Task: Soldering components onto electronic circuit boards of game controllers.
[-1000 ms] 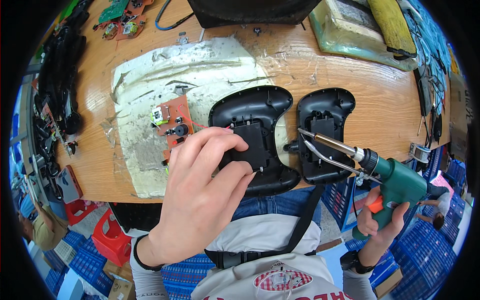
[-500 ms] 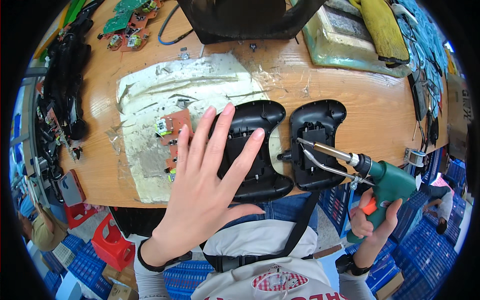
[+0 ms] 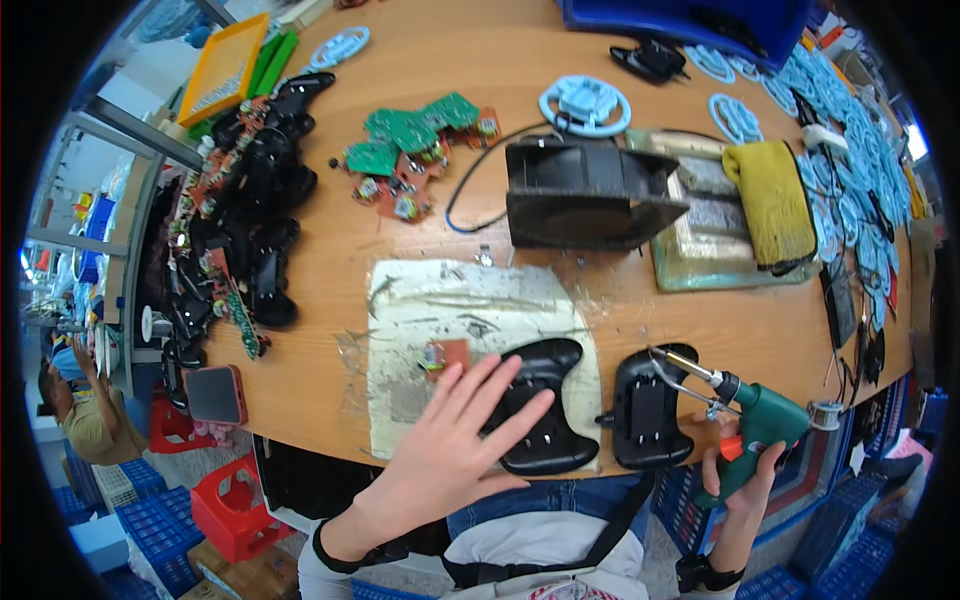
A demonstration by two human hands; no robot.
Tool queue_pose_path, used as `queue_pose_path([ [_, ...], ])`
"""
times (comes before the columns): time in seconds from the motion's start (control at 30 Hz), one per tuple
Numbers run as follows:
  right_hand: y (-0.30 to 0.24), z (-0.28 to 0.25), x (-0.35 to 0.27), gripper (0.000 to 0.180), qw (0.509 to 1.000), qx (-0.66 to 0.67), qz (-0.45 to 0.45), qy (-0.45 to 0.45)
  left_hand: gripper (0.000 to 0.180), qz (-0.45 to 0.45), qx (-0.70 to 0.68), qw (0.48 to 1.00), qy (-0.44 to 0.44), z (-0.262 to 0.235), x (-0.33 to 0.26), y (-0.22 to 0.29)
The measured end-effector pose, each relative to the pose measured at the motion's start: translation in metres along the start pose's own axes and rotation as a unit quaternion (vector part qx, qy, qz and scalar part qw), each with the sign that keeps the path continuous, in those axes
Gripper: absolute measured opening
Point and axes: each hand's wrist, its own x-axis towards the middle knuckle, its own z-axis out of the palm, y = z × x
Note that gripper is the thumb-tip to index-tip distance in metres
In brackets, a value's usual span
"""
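Observation:
My left hand (image 3: pixel 452 440) is open with fingers spread, hovering over the left side of a black game controller shell (image 3: pixel 545 405) that lies on a worn white mat (image 3: pixel 440 310). A small orange circuit board (image 3: pixel 445 355) sits just beyond my fingertips. My right hand (image 3: pixel 738 478) grips a green soldering gun (image 3: pixel 755 425); its metal tip points left over a second black controller shell (image 3: pixel 650 405) near the table's front edge.
Beyond the mat stand a black fan (image 3: pixel 585 190), a tray with a yellow sponge (image 3: pixel 770 200) and green circuit boards (image 3: pixel 405 135). A pile of black controller shells (image 3: pixel 255 210) lines the left edge. Pale blue plastic rings (image 3: pixel 850 130) cover the right side. A red phone (image 3: pixel 215 393) lies front left.
My left hand lifted off the left controller shell and opened flat. The view tilted up, showing more of the table's far side. The soldering gun stays over the right shell.

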Motion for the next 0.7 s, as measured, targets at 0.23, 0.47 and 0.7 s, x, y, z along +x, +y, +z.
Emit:
queue_pose_path([
  [0.23, 0.007, -0.004, 0.008, 0.079, 0.998, 0.046, 0.023, -0.041, 0.041, 0.001, -0.021, 0.971, 0.236, -0.032, 0.020, -0.065],
  [0.47, 0.012, 0.004, 0.009, 0.077, 0.997, 0.071, 0.015, -0.030, 0.041, 0.022, 0.223, 0.929, 0.294, -0.083, 0.120, -0.171],
  [0.7, 0.013, 0.010, 0.011, 0.075, 0.994, 0.091, 0.018, -0.053, 0.028, -0.090, 0.021, 0.938, 0.334, -0.091, 0.111, -0.178],
])
